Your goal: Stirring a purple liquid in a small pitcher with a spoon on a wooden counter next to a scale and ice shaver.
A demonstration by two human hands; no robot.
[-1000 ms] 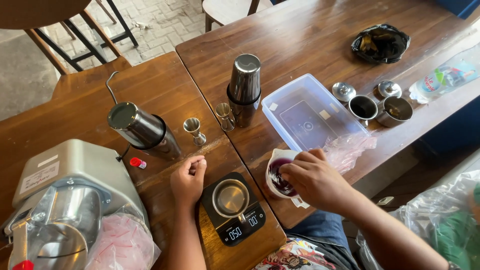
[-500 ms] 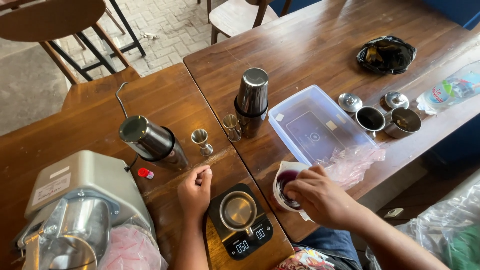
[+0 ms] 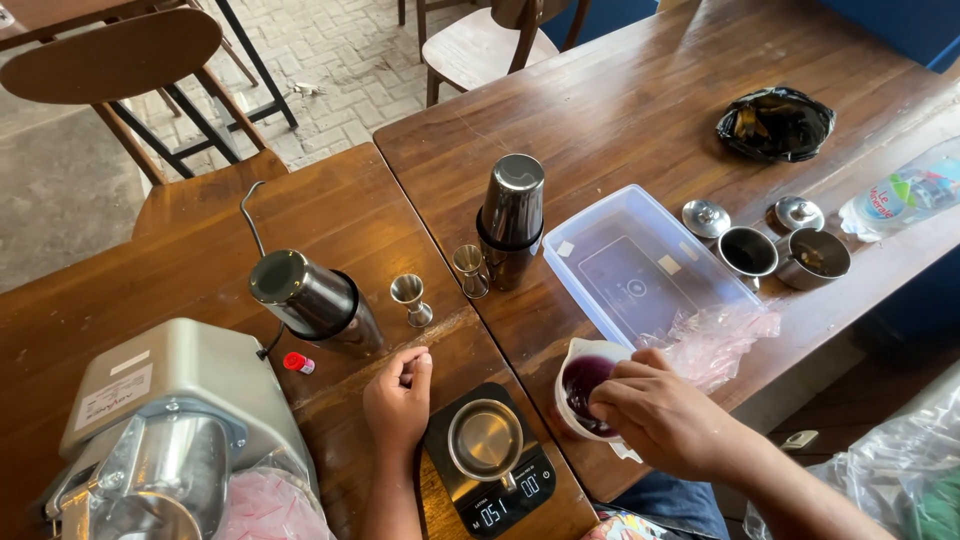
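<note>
Two hands are at work: the right hand point(image 3: 665, 418) still holds the white cup point(image 3: 585, 388) of dark purple drink just beside the small scale point(image 3: 490, 462), and the left hand point(image 3: 398, 402), curled shut on nothing, has stayed on the table point(image 3: 330, 200) left of the scale.

Two brown wooden tables point(image 3: 650, 110) stand side by side. On them sit a small black scale point(image 3: 490, 468), a clear plastic box point(image 3: 640, 262), two tiny metal cups point(image 3: 440, 282), a tall metal cup point(image 3: 512, 220), a black bag point(image 3: 775, 122) and a grey machine point(image 3: 170, 430).
</note>
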